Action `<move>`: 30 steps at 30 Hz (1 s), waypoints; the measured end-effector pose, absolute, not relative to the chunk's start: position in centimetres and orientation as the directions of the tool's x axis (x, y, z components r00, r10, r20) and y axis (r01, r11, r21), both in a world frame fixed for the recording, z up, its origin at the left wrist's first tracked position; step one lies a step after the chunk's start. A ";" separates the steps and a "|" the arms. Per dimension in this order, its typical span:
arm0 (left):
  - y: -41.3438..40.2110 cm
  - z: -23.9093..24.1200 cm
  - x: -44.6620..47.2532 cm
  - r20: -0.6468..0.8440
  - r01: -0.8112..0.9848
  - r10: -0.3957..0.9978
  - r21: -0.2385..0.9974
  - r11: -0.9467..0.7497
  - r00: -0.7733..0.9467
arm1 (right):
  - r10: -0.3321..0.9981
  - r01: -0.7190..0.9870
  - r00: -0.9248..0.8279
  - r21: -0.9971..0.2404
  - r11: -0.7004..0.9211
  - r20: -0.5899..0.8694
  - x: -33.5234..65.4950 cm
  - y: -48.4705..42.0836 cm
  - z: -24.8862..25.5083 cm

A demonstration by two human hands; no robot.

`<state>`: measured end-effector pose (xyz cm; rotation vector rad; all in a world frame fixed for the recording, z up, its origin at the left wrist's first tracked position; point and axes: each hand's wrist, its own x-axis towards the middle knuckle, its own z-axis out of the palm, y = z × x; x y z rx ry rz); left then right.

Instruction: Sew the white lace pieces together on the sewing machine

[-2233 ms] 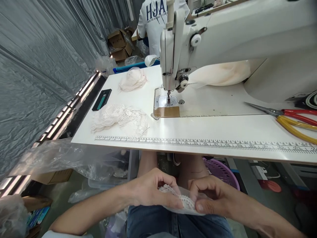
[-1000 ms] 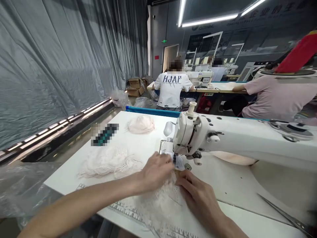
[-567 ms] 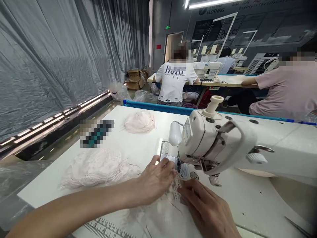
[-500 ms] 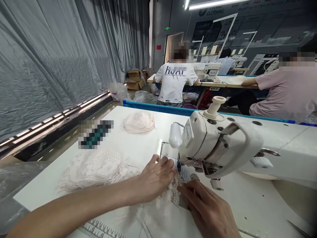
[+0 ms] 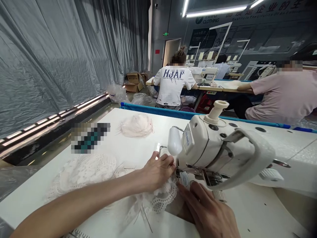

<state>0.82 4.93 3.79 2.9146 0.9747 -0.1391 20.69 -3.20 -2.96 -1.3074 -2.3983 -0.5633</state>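
A white lace piece (image 5: 160,198) lies on the white table (image 5: 138,145) under the head of a white sewing machine (image 5: 218,155). My left hand (image 5: 158,170) rests on the lace just left of the needle, fingers curled and pressing the fabric toward the presser foot. My right hand (image 5: 208,215) lies flat on the lace and table in front of the machine head, its fingertips beside the foot. The needle itself is hidden behind the machine head and my left fingers.
A heap of white lace (image 5: 84,172) lies at the table's left, a smaller pale bundle (image 5: 136,127) further back, and a blurred dark object (image 5: 89,137) between them. Two people sit at other tables behind. Grey plastic sheeting hangs along the left.
My hands rose from my lap with the lace and laid it on the table at the needle. Since half a second ago the view shifted slightly; both hands stay pressed on the lace.
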 end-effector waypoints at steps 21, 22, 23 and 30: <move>1.0 1.1 0.2 0.443 0.501 0.421 -0.076 -0.862 0.792 | 0.683 0.826 -0.503 0.060 0.561 0.530 20.6 -3.7 -2.5; 1.0 1.1 0.2 0.459 0.501 0.412 -0.085 -0.862 0.787 | 0.679 0.820 -0.513 0.067 0.568 0.526 20.7 -3.7 -2.5; 1.0 1.1 0.3 0.473 0.499 0.403 -0.092 -0.862 0.783 | 0.673 0.816 -0.521 0.074 0.574 0.524 20.8 -3.7 -2.6; 0.7 0.8 0.5 0.514 0.499 0.377 -0.117 -0.859 0.770 | 0.634 0.813 -0.520 0.102 0.573 0.573 20.6 -3.4 -2.4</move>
